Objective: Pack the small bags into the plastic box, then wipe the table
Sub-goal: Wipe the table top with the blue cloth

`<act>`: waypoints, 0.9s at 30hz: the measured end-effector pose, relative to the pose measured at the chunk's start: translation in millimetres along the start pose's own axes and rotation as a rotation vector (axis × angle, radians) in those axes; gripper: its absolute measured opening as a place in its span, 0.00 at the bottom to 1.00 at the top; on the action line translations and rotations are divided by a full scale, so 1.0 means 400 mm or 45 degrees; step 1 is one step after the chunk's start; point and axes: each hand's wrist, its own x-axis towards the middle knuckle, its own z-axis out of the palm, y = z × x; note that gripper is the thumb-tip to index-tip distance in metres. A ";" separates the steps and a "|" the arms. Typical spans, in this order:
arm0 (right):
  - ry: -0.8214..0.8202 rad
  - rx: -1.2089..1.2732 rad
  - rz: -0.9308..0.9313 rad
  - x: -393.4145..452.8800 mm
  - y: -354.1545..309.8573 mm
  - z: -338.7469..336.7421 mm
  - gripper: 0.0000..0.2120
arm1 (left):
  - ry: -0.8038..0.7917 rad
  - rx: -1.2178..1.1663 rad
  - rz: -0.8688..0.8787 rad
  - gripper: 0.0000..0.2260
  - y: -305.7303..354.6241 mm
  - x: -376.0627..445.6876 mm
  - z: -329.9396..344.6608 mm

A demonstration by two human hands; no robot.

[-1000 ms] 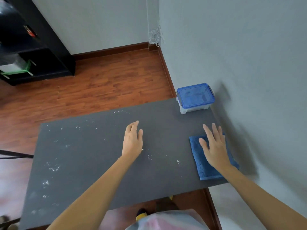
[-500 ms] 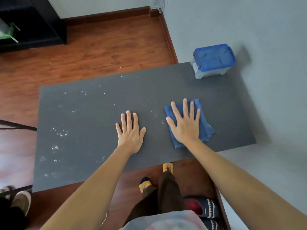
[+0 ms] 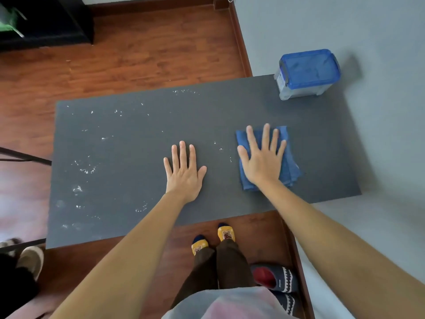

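Observation:
A folded blue cloth (image 3: 291,168) lies on the right half of the dark grey table (image 3: 128,143). My right hand (image 3: 262,162) presses flat on the cloth with its fingers spread. To its left, my left hand (image 3: 184,173) rests palm down on the bare table surface and holds nothing. A clear plastic box with a closed blue lid (image 3: 308,72) stands at the far right corner by the wall. No small bags are in view. White crumbs (image 3: 87,169) are scattered over the left half and between my hands.
A grey wall runs along the table's right side. My feet in yellow socks (image 3: 226,233) stand at the near edge, beside slippers (image 3: 276,278). A black shelf (image 3: 46,19) is at the far left. Another person's shoe (image 3: 30,259) sits at the near left corner.
My right hand has slid the blue cloth from the table's right edge toward the middle. My left hand has come down flat on the table. The view has tilted downward.

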 end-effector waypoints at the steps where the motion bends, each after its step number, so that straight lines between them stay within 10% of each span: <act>1: -0.009 -0.046 -0.160 -0.052 -0.030 0.018 0.29 | -0.004 -0.004 0.004 0.31 0.001 0.000 -0.002; 6: -0.099 -0.161 -0.405 -0.208 0.181 0.009 0.29 | 0.000 -0.005 0.006 0.31 0.002 -0.002 -0.007; 13: -0.076 0.021 0.223 0.098 0.127 -0.053 0.33 | 0.013 0.004 0.003 0.30 0.003 -0.007 -0.003; 18: -0.079 -0.039 -0.380 0.091 -0.133 0.013 0.25 | -0.014 -0.006 0.011 0.30 0.005 -0.005 -0.009; 23: -0.097 -0.197 -0.841 -0.143 0.161 0.003 0.24 | -0.025 -0.016 0.025 0.30 0.005 -0.005 -0.015; 27: -0.077 -0.111 -0.114 -0.057 0.322 -0.052 0.27 | -0.018 -0.022 0.014 0.30 0.001 -0.003 -0.014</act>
